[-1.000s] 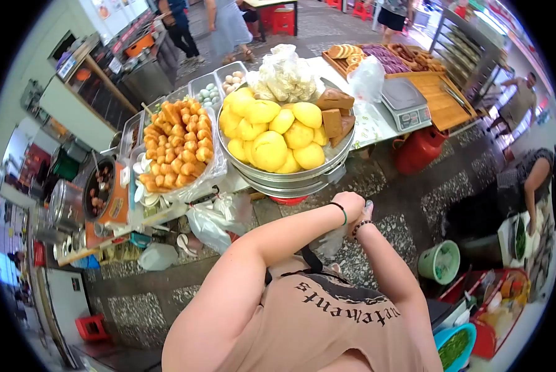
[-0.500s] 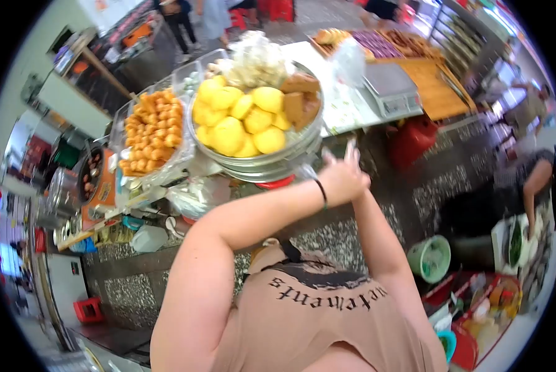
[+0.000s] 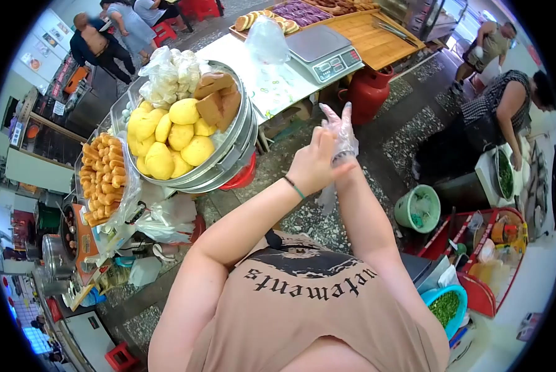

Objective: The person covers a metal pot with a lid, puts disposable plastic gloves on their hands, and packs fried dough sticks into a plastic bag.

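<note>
Now the right hand (image 3: pixel 338 126) wears a clear glove (image 3: pixel 346 144), open with fingers spread, while the left hand (image 3: pixel 310 165) meets it, its grip unclear, right of the steamer (image 3: pixel 231 162).

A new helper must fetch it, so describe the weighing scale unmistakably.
Find the big round metal steamer heaped with yellow buns, then the white-topped table to its right. There, between a cloudy plastic bag and a flat wooden board, sits the boxy grey scale. Unlike either neighbour, it has a smooth top plate and a front panel with buttons.
</note>
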Available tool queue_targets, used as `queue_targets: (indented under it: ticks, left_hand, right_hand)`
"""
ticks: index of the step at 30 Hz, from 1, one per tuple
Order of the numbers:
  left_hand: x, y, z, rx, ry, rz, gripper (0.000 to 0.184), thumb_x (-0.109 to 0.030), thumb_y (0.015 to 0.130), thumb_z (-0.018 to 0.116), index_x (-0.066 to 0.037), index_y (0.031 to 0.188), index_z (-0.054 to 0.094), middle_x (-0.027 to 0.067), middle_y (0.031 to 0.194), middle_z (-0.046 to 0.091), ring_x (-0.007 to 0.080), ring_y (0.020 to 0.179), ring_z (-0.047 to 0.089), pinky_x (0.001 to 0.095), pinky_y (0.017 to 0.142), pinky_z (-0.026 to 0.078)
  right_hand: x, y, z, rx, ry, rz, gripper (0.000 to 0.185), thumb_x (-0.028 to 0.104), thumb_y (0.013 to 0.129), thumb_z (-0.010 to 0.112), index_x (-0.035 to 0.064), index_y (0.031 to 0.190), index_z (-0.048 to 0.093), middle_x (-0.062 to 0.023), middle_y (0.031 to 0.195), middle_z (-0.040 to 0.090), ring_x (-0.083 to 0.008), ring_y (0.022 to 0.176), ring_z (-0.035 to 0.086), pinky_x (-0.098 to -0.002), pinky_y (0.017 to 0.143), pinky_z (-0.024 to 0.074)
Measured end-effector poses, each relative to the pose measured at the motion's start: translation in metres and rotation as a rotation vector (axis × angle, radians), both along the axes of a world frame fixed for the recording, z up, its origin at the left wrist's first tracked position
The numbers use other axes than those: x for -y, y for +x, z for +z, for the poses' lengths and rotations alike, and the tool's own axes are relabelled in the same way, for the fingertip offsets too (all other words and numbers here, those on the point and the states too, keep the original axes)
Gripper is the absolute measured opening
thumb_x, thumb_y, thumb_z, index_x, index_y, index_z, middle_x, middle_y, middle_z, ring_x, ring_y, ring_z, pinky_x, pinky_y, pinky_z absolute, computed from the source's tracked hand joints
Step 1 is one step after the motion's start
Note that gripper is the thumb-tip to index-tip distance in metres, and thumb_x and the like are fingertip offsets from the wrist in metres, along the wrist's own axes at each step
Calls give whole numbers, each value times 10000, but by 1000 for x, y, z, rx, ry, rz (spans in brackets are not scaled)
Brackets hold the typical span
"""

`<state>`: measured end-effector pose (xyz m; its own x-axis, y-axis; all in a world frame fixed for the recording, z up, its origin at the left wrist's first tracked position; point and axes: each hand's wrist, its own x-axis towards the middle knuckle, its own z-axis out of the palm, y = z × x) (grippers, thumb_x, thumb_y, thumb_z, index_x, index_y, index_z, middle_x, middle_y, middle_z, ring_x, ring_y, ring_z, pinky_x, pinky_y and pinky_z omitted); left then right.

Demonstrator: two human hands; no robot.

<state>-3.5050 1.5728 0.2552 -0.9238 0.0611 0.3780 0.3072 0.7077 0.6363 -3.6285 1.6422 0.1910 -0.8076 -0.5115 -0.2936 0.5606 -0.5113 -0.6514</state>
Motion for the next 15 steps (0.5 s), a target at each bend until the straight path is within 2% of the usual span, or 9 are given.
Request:
queue_targets:
  ticks: [1, 3, 5, 6, 7, 10, 12, 13, 15]
  left_hand:
    - [-2, -13, -6, 64, 77, 145, 413, -330, 799, 652, -38, 1039, 488, 197, 1031, 546, 390, 917, 581, 457, 752, 487]
    - [1, -38, -18, 232, 110, 145, 476, -380, 821, 640, -31, 1091, 460, 227, 1108, 548, 400, 976, 568, 473, 774, 470]
    - [9, -68, -25, 215, 168, 8, 385, -352, 858, 594, -31, 1051, 503, 246, 1048, 582, 410, 933, 578, 476, 750, 464]
    - [16, -84, -26, 330, 106, -47, 287, -295, 885, 551, -24, 977, 545, 242, 923, 609, 416, 866, 588, 479, 735, 462]
    - [24, -97, -28, 323, 102, -47, 287, -295, 885, 551, -24, 977, 545, 242, 923, 609, 416, 866, 588, 479, 735, 462]
    - [51, -132, -30, 168, -98, -167, 177, -217, 839, 550, -41, 862, 548, 176, 810, 609, 375, 785, 610, 450, 700, 486]
    - [65, -164, -33, 182, -206, -119, 166, -210, 834, 546, -46, 854, 546, 161, 797, 606, 364, 777, 615, 443, 692, 495]
    - [73, -181, -36, 204, -322, -55, 154, -204, 830, 542, -50, 846, 544, 147, 785, 604, 353, 768, 621, 437, 683, 504]
    - [78, -222, -33, 257, -162, 29, 226, -217, 852, 532, -15, 952, 523, 194, 867, 619, 377, 800, 622, 444, 712, 504]
  right_hand:
    - [0, -3, 0, -13, -20, -10, 986, 778, 813, 292, 64, 1474, 135, -116, 1555, 0, -284, 1430, -16, -503, 1118, -11]
    - [12, -12, 3, -148, 45, -99, 956, 755, 834, 294, 86, 1483, 81, -111, 1550, 96, -288, 1429, 31, -489, 1116, 30]
    - [10, -27, 15, -7, 84, -25, 961, 742, 845, 299, 98, 1482, -21, -122, 1516, 234, -292, 1424, 92, -460, 1101, 109]
    - [10, -45, 3, 18, 80, -30, 1001, 753, 835, 303, 91, 1468, -98, -144, 1470, 330, -292, 1417, 132, -437, 1072, 170]
    - [12, -58, 3, 89, 76, -34, 1024, 755, 823, 343, 86, 1471, -83, -143, 1475, 320, -279, 1417, 137, -402, 1050, 211]
    - [26, -98, -7, 98, 35, -45, 1037, 737, 816, 407, 115, 1472, -100, -137, 1501, 265, -270, 1422, 112, -385, 1078, 187]
    - [37, -126, -8, -41, 216, -133, 1024, 728, 808, 438, 83, 1484, 20, -151, 1516, 217, -283, 1419, 135, -440, 1106, 78]
    - [46, -139, -8, -62, 290, -235, 865, 627, 874, 446, 48, 1461, 186, -124, 1524, 189, -263, 1367, 271, -424, 1082, 206]
    - [43, -184, -52, -607, 681, -158, 678, 484, 947, 424, 41, 1432, 257, -91, 1456, 330, -231, 1252, 414, -354, 1026, 329]
